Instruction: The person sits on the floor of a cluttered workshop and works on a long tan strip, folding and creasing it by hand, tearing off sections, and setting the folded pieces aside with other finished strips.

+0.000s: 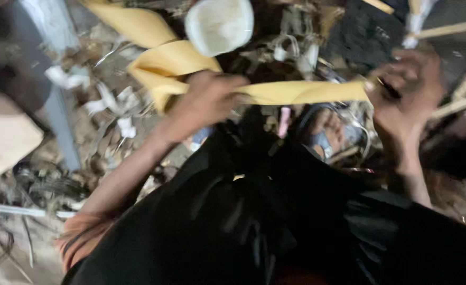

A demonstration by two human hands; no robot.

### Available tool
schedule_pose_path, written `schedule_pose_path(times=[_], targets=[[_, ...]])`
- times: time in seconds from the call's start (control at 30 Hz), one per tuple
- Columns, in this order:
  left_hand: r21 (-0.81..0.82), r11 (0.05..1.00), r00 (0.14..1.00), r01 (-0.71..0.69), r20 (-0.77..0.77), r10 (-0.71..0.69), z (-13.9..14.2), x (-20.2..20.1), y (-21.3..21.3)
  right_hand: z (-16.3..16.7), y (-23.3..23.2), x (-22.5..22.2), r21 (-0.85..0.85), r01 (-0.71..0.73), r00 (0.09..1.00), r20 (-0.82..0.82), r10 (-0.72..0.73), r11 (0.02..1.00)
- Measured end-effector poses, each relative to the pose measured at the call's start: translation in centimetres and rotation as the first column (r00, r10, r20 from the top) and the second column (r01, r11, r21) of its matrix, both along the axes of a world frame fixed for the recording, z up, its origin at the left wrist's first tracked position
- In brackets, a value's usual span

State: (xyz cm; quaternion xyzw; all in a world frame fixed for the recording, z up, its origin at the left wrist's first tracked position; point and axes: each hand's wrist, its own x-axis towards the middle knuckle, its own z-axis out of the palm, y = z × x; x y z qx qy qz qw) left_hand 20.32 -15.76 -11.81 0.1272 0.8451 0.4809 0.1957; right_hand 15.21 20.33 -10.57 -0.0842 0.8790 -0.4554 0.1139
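Head view is showing both hands, left hand [206,103] and right hand [407,92], pinching a yellow strip [301,92] stretched between them, below a white tub [220,24] whose contents are blurring out.

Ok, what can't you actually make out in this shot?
- Head view, all of it: motion blur smears detail.
- Yellow strip: far end cut off by the top edge.
- Right hand: a dark object in it, too blurred to identify.
- Left hand: fingertips hidden behind the strip.
- Floor debris: scraps too blurred to name.
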Motion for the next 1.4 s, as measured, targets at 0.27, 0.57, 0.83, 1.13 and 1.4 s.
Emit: schedule_pose_path(times=[0.27,0.57,0.83,1.13,1.4], targets=[[-0.1,0.995,0.995,0.006,0.105,0.005,-0.7,-1.2,-2.3,1.1,3.0,-2.5,-0.208,0.284,0.935,0.277,-0.222,0.936],[-0.202,0.979,1.0,0.012,0.022,-0.008,-1.0,0.8,-5.4,-6.9,13.2,-2.0,-0.276,0.471,0.874,0.271,-0.403,0.838],[-0.314,0.946,0.995,0.078,-0.031,-0.092,-2.0,1.8,-3.8,-5.9,5.8,-1.1,0.301,0.028,0.932,0.336,-0.133,0.953],[-0.242,0.943,0.967,0.228,-0.054,-0.248,-0.7,2.0,-0.1,-2.9,-12.3,3.9,0.161,-0.656,0.754,0.181,0.631,0.738],[0.18,0.976,0.975,-0.121,-0.165,0.151,-1.6,3.9,2.0,-5.1,-12.8,3.4,-0.631,-0.241,0.964,-0.067,0.258,0.737]])
